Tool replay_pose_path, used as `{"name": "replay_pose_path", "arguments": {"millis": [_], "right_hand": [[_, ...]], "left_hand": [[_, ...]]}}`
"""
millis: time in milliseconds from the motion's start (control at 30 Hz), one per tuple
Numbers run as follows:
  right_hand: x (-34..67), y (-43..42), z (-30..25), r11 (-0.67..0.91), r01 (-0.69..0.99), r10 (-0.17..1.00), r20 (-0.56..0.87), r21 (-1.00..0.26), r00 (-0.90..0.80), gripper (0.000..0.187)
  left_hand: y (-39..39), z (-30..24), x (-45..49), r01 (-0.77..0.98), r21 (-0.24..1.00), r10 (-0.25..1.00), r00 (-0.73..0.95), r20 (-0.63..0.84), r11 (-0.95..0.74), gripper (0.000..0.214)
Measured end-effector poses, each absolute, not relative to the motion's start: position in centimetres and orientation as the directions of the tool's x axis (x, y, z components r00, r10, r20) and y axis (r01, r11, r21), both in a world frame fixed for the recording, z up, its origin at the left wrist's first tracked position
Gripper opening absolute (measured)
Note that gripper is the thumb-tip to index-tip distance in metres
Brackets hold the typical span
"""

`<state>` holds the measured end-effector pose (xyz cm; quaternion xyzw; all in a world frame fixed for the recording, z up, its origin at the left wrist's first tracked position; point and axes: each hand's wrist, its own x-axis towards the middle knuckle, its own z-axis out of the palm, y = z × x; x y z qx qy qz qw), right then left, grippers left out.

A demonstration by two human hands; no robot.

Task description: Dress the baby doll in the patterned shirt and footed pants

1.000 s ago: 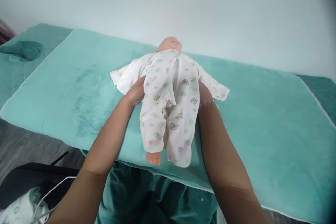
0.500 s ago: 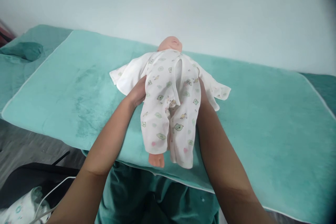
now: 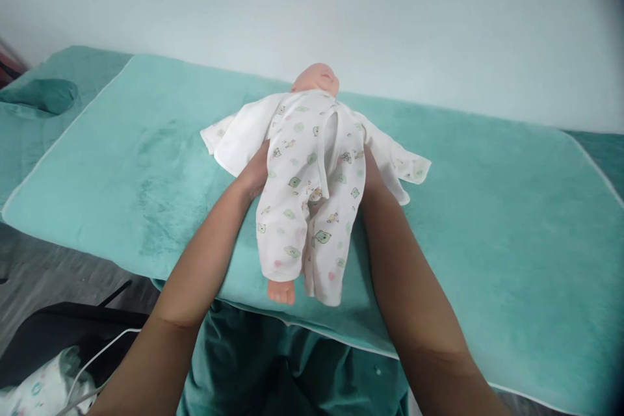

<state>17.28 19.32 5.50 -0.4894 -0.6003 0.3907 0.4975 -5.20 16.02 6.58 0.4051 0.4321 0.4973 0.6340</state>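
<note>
A baby doll (image 3: 316,79) lies on its back on the green padded bed, head towards the wall. It wears a white shirt (image 3: 253,127) with its sleeves spread out to both sides. White printed pants (image 3: 287,208) with an open crotch cover its belly and legs. One bare foot (image 3: 281,292) sticks out of the left pant leg; no foot shows at the other cuff. My left hand (image 3: 256,170) holds the doll's left side at the waist, fingers hidden beneath it. From the opposite side my right hand (image 3: 371,169) holds the waist, its fingers also tucked out of sight.
The green bed cover (image 3: 487,240) has white piping and stretches to both sides, against a pale wall (image 3: 312,6). A face hole (image 3: 41,96) lies at the far left. Below left are a black chair (image 3: 68,331), a white cable (image 3: 104,351) and a printed cloth (image 3: 51,380).
The doll's legs and pants have swung a little to the left and up, away from my right forearm. My right hand has shifted slightly left. Both hands stay at the doll's waist.
</note>
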Motion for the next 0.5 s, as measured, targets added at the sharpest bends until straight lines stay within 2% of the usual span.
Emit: {"name": "replay_pose_path", "arguments": {"millis": [100, 200, 500], "right_hand": [[17.48, 19.38, 5.19, 0.106, 0.161, 0.993, 0.112, -0.981, 0.033, 0.021], [17.66, 19.79, 4.67, 0.075, 0.165, 0.994, 0.087, -0.983, 0.063, 0.015], [16.98, 19.97, 4.88, 0.064, 0.266, 0.983, 0.107, -0.962, 0.151, 0.032]], "left_hand": [[16.05, 6.52, -5.05, -0.268, 0.949, 0.984, 0.094, -0.148, 0.168, 0.055], [16.12, 6.52, -5.01, -0.232, 0.960, 0.986, 0.087, -0.139, 0.156, 0.051], [16.46, 6.48, -4.82, -0.234, 0.963, 0.991, 0.058, -0.122, 0.132, 0.045]]}}
